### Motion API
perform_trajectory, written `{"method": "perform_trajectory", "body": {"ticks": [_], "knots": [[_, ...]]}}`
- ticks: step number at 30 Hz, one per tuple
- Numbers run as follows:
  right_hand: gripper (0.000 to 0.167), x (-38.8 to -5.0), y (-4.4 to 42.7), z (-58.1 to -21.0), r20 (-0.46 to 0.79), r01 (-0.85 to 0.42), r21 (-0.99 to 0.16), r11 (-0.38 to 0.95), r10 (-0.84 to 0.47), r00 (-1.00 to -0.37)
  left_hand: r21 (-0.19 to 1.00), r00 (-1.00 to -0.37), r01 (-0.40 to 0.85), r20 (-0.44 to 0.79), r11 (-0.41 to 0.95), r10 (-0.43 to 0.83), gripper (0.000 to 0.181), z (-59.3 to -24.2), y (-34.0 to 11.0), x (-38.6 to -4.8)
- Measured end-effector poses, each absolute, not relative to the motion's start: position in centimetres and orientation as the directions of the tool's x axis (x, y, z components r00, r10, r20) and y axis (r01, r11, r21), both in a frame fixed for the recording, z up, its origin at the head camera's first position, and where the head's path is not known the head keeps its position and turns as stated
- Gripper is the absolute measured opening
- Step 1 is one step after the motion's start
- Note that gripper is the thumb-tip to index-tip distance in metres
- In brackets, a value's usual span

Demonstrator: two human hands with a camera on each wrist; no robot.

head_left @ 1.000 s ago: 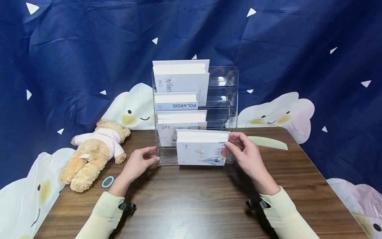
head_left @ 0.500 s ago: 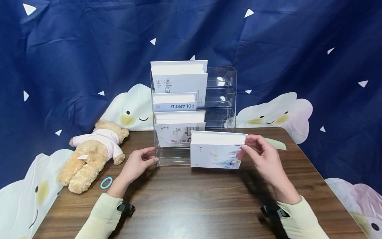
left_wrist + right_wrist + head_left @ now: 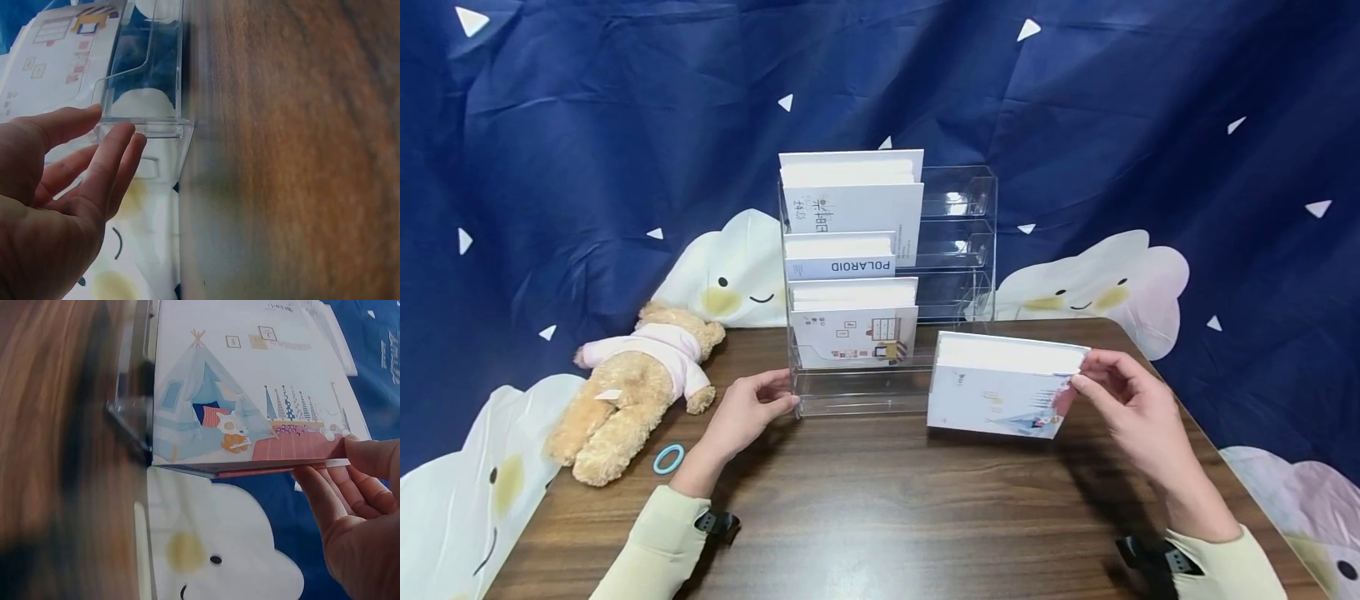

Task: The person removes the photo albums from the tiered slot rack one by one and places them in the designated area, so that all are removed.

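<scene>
The right hand (image 3: 1138,408), thumb and fingers pinching the book (image 3: 996,404) by its right edge, has drawn it right of the frame's centre, baring more of the rack (image 3: 857,407)'s lowest tier, while the left hand (image 3: 748,417), fingers nearly straight, touches its lower-left corner.

the bear (image 3: 634,375) lies left of the rack (image 3: 850,405).

Behind the table (image 3: 865,500) there hangs a dark blue cloth (image 3: 625,100), and its surface shows soft folds. Small white triangles (image 3: 471,22) are printed on it, and also white clouds (image 3: 1138,275), some with smiles and yellow cheeks. The table is brown, with wood grain; on its near part lies a pale shine (image 3: 880,575).
</scene>
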State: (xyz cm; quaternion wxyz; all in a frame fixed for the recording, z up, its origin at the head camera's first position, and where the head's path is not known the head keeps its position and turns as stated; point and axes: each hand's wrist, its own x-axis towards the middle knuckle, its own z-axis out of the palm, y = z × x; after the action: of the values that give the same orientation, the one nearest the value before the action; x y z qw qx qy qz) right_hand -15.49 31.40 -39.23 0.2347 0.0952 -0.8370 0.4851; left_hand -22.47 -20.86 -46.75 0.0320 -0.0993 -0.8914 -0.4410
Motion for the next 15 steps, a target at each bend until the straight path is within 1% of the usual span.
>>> {"method": "perform_trajectory", "body": {"ticks": [7,15], "knots": [[0.027,-14.6,34.4,-40.1,0.506,-0.387,-0.745,0.543,0.083,-0.859,0.786,-0.981,0.192,0.129,0.588,0.147,0.052,-46.8,-20.8,-22.3],[0.030,-14.3,37.0,-40.6,0.519,-0.390,-0.742,0.545,0.099,-0.849,0.798,-0.982,0.181,0.118,0.575,0.144,0.052,-46.5,-20.7,-22.3]]}}
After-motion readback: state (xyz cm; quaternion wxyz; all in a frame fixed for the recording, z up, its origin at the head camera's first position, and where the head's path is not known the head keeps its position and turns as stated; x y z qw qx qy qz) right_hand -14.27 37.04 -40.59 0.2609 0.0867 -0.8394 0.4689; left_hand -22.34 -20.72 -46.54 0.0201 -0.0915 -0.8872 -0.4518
